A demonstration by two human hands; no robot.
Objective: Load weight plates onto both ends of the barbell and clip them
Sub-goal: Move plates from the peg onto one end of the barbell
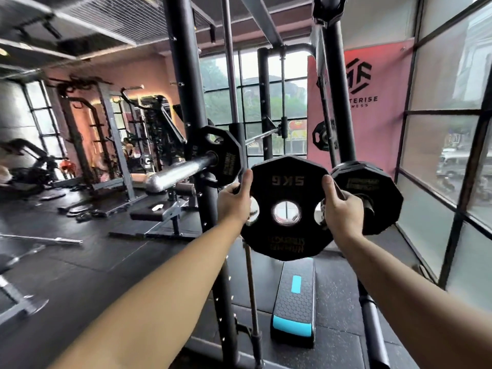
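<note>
I hold a black 5 kg weight plate [286, 193] upright in front of me, its lettering upside down. My left hand [234, 205] grips its left edge and my right hand [342, 210] grips its right edge, thumbs on the near face. The barbell's chrome sleeve [177, 173] points toward me at the left, with one black 5 kg plate [225, 155] loaded on it. The bar [262, 135] runs back through the rack to another plate [320, 135] at the far end.
Black rack uprights [186, 89] stand just behind the plate. More plates [368, 194] hang on a storage peg at the right. A black and turquoise step platform [294, 302] lies on the floor below, a bench [159, 211] to the left. Glass walls close the right side.
</note>
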